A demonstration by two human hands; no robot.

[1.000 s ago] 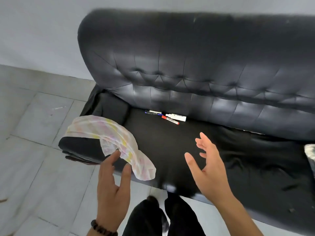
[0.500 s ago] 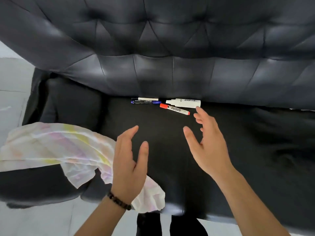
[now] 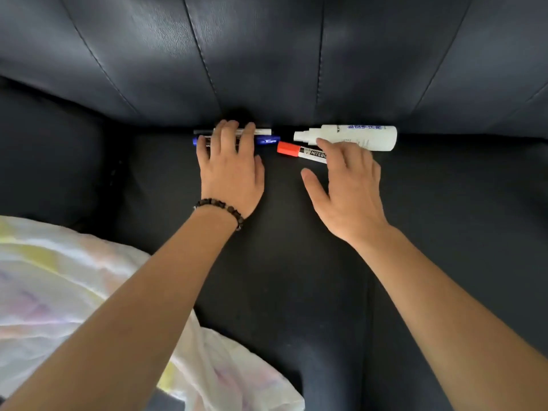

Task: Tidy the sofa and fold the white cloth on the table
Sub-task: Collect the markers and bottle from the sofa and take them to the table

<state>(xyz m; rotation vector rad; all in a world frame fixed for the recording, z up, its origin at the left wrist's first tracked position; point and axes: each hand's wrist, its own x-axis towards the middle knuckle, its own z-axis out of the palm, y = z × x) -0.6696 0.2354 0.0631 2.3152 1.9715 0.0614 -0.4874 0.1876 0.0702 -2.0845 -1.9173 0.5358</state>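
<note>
On the black leather sofa seat (image 3: pixel 284 262), against the backrest, lie a black marker (image 3: pixel 262 131), a blue marker (image 3: pixel 268 140), a red-capped whiteboard marker (image 3: pixel 296 149) and a white spray bottle (image 3: pixel 358 136). My left hand (image 3: pixel 231 167) rests flat on the black and blue markers, fingers spread over them, not curled around them. My right hand (image 3: pixel 347 188) hovers with fingers apart, its fingertips over the red marker's body and touching the bottle. A white cloth with pale yellow and pink tints (image 3: pixel 59 292) lies on the seat at lower left, partly under my left forearm.
The tufted sofa backrest (image 3: pixel 267 54) fills the top of the view. The left armrest (image 3: pixel 50 161) rises beside the cloth.
The view has closed in on the seat. Both hands moved forward: the left one landed on the black and blue markers, the right one reached the red marker and the bottle.
</note>
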